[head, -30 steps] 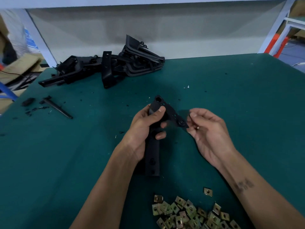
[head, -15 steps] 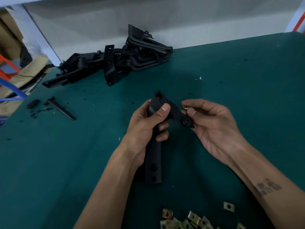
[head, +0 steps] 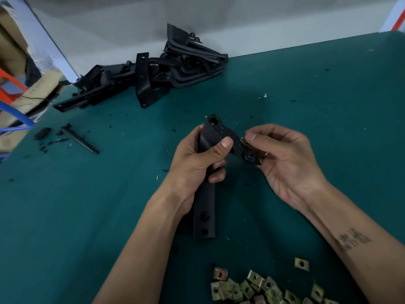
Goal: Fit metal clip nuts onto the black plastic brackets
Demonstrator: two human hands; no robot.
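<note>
The bracket point(head: 207, 150) was gripped by the left hand point(head: 197, 159) above the table point(head: 87, 216), a nut point(head: 242, 140) was pinched at its edge by the right hand point(head: 285, 159) — a straight push seemed needed next.

My left hand point(head: 197, 159) grips the black bracket point(head: 206, 194) at centre, thumb across its upper arm. My right hand point(head: 285, 159), at three o'clock from it, pinches a metal clip nut point(head: 243, 140) against the bracket's angled arm. Loose clip nuts point(head: 258, 288) heap at six o'clock; more brackets point(head: 153, 73) pile at eleven on the green table point(head: 328, 95).
</note>
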